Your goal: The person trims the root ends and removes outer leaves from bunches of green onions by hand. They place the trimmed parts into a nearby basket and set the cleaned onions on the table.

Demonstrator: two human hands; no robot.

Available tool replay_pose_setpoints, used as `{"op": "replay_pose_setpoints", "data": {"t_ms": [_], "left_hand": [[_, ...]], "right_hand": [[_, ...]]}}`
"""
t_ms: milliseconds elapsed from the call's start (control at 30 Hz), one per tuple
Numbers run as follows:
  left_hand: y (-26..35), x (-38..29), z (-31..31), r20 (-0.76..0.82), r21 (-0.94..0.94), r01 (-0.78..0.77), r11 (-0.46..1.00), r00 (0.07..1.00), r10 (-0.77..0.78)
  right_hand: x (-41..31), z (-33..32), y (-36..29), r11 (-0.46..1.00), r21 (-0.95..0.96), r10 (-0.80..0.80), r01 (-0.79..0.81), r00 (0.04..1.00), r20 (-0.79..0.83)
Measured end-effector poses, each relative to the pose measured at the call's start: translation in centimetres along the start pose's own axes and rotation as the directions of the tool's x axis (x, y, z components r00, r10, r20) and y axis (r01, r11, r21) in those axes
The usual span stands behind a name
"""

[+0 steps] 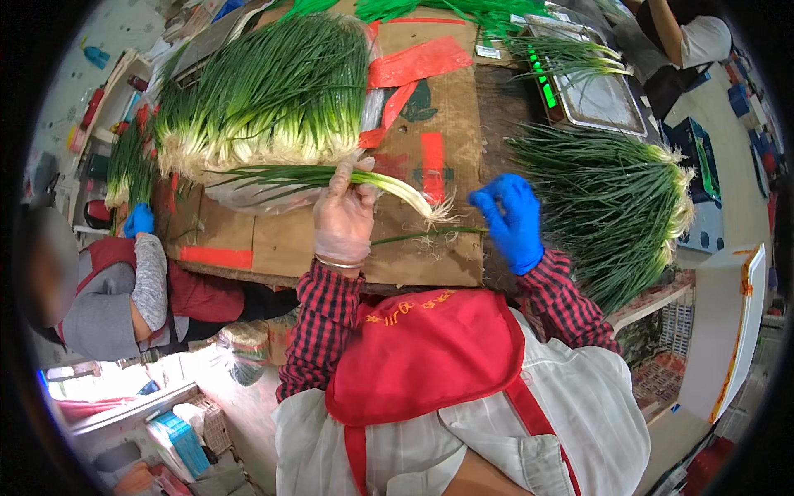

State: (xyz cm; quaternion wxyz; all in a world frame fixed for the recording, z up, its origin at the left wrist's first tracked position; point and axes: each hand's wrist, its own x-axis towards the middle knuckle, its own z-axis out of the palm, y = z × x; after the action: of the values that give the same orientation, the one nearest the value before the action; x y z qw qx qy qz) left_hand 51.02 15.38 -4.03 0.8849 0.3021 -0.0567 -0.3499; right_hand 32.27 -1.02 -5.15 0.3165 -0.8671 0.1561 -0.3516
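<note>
My left hand [344,214], in a clear plastic glove, grips a small bunch of green onions [397,189] whose white roots point right. To its right is my right hand [512,220] in a blue glove, fingers curled; whether it pinches anything is unclear. A single green leaf [434,233] lies on the cardboard [279,239] and reaches that hand. Beyond my left hand a large heap of green onions [267,93] rests on plastic, roots towards me. Another heap [602,204] lies to the right, its roots at the right edge.
A digital scale [598,93] at the upper right holds a few green onions [577,56]. Green netting or ties [434,9] lie at the far edge. At left, a co-worker's blue-gloved hand [139,220] touches more green onions [127,167]. Another person [701,37] is at the upper right.
</note>
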Motion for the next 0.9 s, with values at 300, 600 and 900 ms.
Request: {"op": "replay_pose_setpoints", "data": {"t_ms": [300, 600, 900], "left_hand": [[-0.4, -0.7, 1.9, -0.077, 0.219, -0.043, 0.975, 0.995, 0.061], [0.4, -0.1, 0.8, -0.147, 0.146, -0.079, 0.986, 0.984, 0.1], [-1.0, -0.7, 2.9, -0.179, 0.295, -0.06, 0.954, 0.977, 0.117]], "right_hand": [[1.9, 2.8, -2.9, 0.93, -0.258, -0.158, 0.261, 0.919, 0.361], [1.5, 0.5, 0.1, 0.971, -0.236, -0.03, 0.044, 0.998, 0.062], [2.0, 4.9, -2.8, 0.936, -0.192, -0.276, 0.296, 0.953, 0.127]]}}
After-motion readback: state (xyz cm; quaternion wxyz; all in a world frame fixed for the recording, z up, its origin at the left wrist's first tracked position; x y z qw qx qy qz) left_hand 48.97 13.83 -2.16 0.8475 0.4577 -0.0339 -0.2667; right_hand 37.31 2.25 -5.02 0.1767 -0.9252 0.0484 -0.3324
